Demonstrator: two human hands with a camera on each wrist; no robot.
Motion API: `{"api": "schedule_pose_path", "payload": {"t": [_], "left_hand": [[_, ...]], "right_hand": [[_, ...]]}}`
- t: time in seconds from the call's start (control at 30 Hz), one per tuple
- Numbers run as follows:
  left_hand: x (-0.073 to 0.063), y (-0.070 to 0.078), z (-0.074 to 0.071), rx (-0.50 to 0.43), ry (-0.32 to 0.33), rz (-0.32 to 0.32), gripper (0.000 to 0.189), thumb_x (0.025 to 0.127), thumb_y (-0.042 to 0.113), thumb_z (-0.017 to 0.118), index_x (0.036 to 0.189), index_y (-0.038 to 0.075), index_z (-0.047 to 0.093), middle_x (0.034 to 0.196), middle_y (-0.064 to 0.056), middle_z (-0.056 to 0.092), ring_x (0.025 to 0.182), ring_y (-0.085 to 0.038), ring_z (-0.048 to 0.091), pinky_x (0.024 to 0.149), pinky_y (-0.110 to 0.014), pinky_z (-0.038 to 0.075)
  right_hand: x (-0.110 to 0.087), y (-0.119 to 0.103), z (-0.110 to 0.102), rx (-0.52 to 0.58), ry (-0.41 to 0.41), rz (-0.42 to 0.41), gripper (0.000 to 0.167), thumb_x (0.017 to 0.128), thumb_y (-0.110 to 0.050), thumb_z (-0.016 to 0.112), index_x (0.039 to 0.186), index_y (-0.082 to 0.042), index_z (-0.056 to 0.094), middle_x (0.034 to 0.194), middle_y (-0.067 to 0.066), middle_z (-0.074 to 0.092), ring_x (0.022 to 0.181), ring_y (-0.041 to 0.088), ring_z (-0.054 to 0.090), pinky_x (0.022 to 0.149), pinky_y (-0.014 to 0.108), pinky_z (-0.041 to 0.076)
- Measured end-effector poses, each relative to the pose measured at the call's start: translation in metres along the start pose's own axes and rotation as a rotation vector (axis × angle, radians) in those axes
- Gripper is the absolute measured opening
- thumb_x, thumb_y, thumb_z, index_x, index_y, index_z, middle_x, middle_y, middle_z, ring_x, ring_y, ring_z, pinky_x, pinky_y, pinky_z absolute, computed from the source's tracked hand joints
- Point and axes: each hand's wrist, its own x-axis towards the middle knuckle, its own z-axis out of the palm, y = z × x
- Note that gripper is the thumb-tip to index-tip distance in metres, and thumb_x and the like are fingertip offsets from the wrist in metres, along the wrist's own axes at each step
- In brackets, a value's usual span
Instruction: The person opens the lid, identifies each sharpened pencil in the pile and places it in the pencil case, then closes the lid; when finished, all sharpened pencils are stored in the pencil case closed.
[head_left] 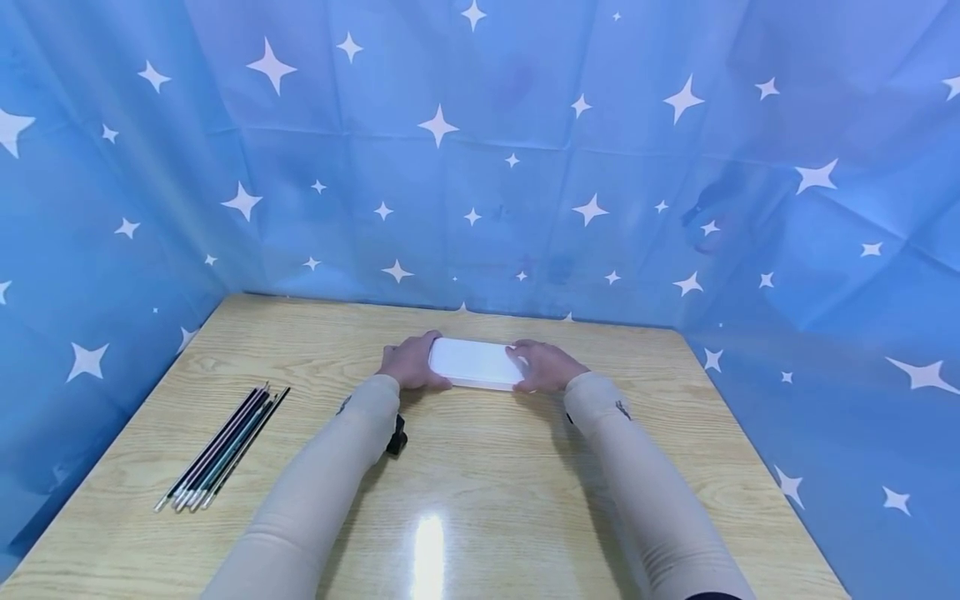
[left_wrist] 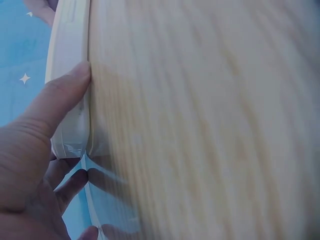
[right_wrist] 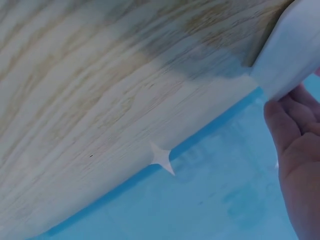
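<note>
A white oblong box (head_left: pixel 474 363) with rounded corners lies near the far edge of the table, between both hands. My left hand (head_left: pixel 412 363) grips its left end; in the left wrist view the thumb (left_wrist: pixel 65 92) presses along the near side of the box (left_wrist: pixel 70 45), and the other fingers are at its end. At the right end, my right hand (head_left: pixel 551 367) holds the box with the thumb over the top near the edge. The right wrist view shows fingertips (right_wrist: pixel 277 117) against a corner of the box (right_wrist: pixel 292 47).
Several dark pencils (head_left: pixel 225 450) lie in a loose bundle on the left of the wooden table (head_left: pixel 480 467). A blue curtain (head_left: pixel 517 208) with white stars hangs behind the table and along both sides.
</note>
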Motion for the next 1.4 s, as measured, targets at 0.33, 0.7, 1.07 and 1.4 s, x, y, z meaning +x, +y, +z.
{"api": "schedule_pose_path", "payload": {"t": [0.33, 0.7, 1.07, 1.4], "left_hand": [[0.002, 0.0, 0.0, 0.004, 0.013, 0.001, 0.096, 0.072, 0.048, 0.091, 0.15, 0.018, 0.043, 0.137, -0.009, 0.06, 0.125, -0.031, 0.055, 0.102, -0.06, 0.037], [-0.004, 0.004, 0.002, 0.014, -0.006, -0.015, 0.096, 0.072, 0.048, 0.091, 0.15, 0.017, 0.044, 0.138, -0.011, 0.06, 0.126, -0.032, 0.055, 0.102, -0.06, 0.037], [-0.004, 0.005, 0.001, 0.009, 0.0, -0.01, 0.094, 0.072, 0.048, 0.091, 0.149, 0.018, 0.045, 0.137, -0.01, 0.06, 0.124, -0.031, 0.056, 0.101, -0.058, 0.038], [-0.002, 0.005, -0.003, 0.01, -0.003, -0.026, 0.098, 0.072, 0.047, 0.092, 0.151, 0.016, 0.043, 0.139, -0.011, 0.059, 0.126, -0.031, 0.054, 0.102, -0.057, 0.037]], "right_hand": [[0.003, -0.007, 0.002, -0.002, 0.047, -0.046, 0.078, 0.086, -0.033, 0.08, 0.146, 0.006, 0.048, 0.154, 0.022, 0.043, 0.142, 0.039, 0.04, 0.117, 0.047, 0.031], [0.002, -0.006, 0.005, -0.04, 0.001, -0.025, 0.085, 0.088, -0.039, 0.077, 0.157, -0.008, 0.039, 0.159, 0.016, 0.039, 0.143, 0.039, 0.039, 0.117, 0.051, 0.031], [0.005, -0.006, 0.002, -0.044, 0.009, -0.017, 0.083, 0.086, -0.038, 0.081, 0.154, -0.009, 0.043, 0.156, 0.014, 0.043, 0.139, 0.041, 0.044, 0.115, 0.053, 0.034], [0.006, -0.017, -0.002, -0.061, 0.041, -0.016, 0.082, 0.083, -0.035, 0.084, 0.153, -0.015, 0.047, 0.146, 0.01, 0.057, 0.126, 0.032, 0.058, 0.104, 0.046, 0.046]]}}
